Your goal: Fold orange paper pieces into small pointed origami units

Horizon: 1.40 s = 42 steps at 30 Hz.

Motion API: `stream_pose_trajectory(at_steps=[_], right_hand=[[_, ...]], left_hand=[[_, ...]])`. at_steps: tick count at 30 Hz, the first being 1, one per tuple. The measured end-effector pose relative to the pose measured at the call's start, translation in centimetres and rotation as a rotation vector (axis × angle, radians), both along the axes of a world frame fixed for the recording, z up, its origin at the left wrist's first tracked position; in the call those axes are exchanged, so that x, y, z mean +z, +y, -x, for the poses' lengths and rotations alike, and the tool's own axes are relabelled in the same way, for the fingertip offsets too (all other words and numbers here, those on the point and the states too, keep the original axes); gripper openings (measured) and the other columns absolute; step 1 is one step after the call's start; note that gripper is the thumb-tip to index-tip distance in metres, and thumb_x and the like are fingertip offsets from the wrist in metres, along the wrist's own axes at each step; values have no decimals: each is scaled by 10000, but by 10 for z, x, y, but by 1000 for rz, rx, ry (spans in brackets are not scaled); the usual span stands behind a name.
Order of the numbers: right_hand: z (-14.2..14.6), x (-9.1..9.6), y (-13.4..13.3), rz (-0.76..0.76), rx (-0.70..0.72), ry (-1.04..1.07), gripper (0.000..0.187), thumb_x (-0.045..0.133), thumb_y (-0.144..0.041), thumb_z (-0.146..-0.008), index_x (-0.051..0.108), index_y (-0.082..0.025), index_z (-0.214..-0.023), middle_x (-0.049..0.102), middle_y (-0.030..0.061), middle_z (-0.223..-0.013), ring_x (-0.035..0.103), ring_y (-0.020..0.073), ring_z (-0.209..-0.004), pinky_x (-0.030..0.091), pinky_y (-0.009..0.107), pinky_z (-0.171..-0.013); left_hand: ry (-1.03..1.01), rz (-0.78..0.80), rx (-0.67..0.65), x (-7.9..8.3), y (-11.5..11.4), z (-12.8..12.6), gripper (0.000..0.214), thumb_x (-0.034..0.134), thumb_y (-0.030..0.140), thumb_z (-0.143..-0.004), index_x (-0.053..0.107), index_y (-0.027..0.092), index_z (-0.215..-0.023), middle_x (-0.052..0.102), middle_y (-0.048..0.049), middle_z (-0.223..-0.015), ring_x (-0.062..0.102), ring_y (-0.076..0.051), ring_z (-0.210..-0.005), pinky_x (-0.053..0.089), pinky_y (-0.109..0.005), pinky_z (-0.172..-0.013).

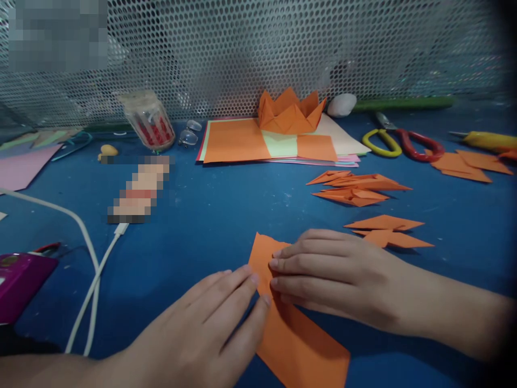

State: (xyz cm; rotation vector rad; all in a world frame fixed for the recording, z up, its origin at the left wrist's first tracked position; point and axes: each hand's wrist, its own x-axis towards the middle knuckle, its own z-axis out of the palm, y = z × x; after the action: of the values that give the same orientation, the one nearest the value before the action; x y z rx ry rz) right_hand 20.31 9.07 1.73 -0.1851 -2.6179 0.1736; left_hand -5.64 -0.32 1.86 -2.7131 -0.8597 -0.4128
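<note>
An orange sheet of paper (307, 345) lies on the blue table at the front, slanting from upper left to lower right, with a fold along its middle. My left hand (218, 318) rests its fingertips on the sheet's left edge, fingers stretched out. From the right, my right hand (335, 269) lies flat over the sheet's upper part, its fingers pointing left and hiding some of the paper. Just beyond the right hand are two folded orange paper pieces (391, 231), and behind those sits a small group of similar folded pieces (363, 186).
An orange paper crown (288, 116) stands on stacked coloured paper (234, 140) at the back. Scissors (420, 144) and orange paper scraps (464, 164) lie to the right. Leftward are a clear jar (149, 121), a white cable (95, 280) and a purple box (24, 285).
</note>
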Motion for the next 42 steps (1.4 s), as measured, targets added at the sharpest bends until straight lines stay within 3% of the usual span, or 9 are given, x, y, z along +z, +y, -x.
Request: stream_pose_trajectory(at_steps=[5, 9, 11, 18, 24, 31, 35, 39, 42], right_hand=[[-2, 4, -5, -86, 40, -68, 506, 273, -79, -1108, 761, -148, -995, 817, 104, -953, 753, 191, -895, 590, 338, -845], [-5, 1, -12, -92, 30, -112, 380, 414, -90, -1062, 771, -218, -1030, 792, 80, -889, 721, 209, -809, 585, 363, -809], [-5, 0, -17, -129, 8, -122, 344, 458, -94, -1041, 773, -227, -1009, 785, 77, -883, 706, 207, -793, 577, 362, -787], [11, 0, -35, -265, -159, -42, 587, 260, -34, -1044, 783, -189, -827, 769, 59, -774, 611, 177, -637, 520, 360, -662], [12, -10, -34, -105, -200, -65, 482, 332, -47, -1056, 739, -175, -834, 733, 67, -786, 612, 181, -690, 574, 326, -709], [16, -18, -26, 177, -244, 52, 343, 450, -89, -1063, 621, -182, -781, 627, 23, -718, 582, 122, -655, 501, 216, -566], [17, -20, -26, 255, -266, 89, 262, 503, -108, -1035, 627, -183, -816, 620, 19, -747, 586, 109, -659, 498, 192, -555], [14, -24, -25, 331, -205, 93, 170, 577, -167, -1046, 656, -183, -897, 656, 14, -807, 626, 115, -736, 533, 204, -638], [11, -22, -25, 319, -158, 53, 229, 521, -194, -1099, 691, -186, -946, 692, 23, -844, 639, 121, -770, 546, 233, -687]], left_hand=[[-20, -18, 8, 1, 5, -4, 449, 373, 72, -1103, 804, 196, -1120, 852, -48, -1156, 805, -196, -1094, 637, -296, -988], [-95, -21, 45, -2, 2, -3, 498, 324, 71, -1107, 802, 205, -1131, 848, -42, -1179, 800, -186, -1106, 615, -296, -1004], [-35, 49, 55, -3, 0, -1, 443, 360, 112, -1118, 780, 190, -1235, 805, -53, -1314, 751, -196, -1237, 568, -310, -1087], [-9, 131, 81, -1, -1, 2, 361, 436, 249, -1154, 725, 179, -1359, 715, -8, -1477, 637, -192, -1408, 387, -317, -1249], [-80, 143, 46, -1, -4, 1, 418, 356, 136, -1155, 740, 125, -1318, 781, -30, -1368, 724, -188, -1271, 488, -308, -1167], [-139, 115, -5, 1, -3, -1, 391, 398, 87, -1134, 784, 115, -1194, 842, -31, -1203, 773, -191, -1137, 573, -312, -1084], [-168, 102, 28, 3, 0, -4, 387, 409, 71, -1130, 794, 104, -1120, 852, -27, -1151, 771, -183, -1095, 574, -286, -1058], [-219, 19, -36, -4, 2, -6, 404, 407, 84, -1146, 788, 158, -1038, 860, 34, -1024, 774, -149, -950, 584, -272, -955], [-204, 44, -19, -10, 2, -5, 390, 414, 93, -1150, 783, 173, -1050, 858, 46, -1033, 770, -147, -948, 576, -278, -958]])
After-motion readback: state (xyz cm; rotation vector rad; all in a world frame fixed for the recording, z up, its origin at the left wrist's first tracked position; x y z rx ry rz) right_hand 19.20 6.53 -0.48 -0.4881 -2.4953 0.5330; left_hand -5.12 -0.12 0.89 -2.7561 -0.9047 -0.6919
